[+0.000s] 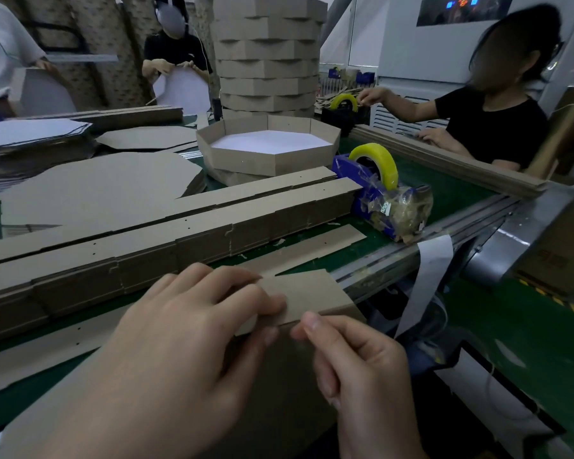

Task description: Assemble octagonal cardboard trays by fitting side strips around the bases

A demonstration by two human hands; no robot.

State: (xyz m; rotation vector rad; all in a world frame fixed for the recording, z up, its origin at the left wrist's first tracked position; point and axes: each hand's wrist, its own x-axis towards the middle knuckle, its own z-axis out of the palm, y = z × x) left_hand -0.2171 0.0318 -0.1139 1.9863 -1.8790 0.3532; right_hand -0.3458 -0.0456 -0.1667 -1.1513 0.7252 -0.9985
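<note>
A brown cardboard side strip (315,293) is folded at the near table edge. My left hand (186,329) lies over it, fingers curled round its left part and pressing the fold. My right hand (355,369) pinches the strip's near edge between thumb and forefinger. Under both hands lies a flat cardboard base (272,392), mostly hidden. A finished octagonal tray (269,147) with a white inside sits further back in the middle. Behind it rises a tall stack of finished trays (267,54).
Long bundles of side strips (186,223) run across the green table. Flat octagonal bases (100,187) lie at left. A blue tape dispenser with a yellow roll (375,180) stands at right. A person in black sits at right; two others work at the back.
</note>
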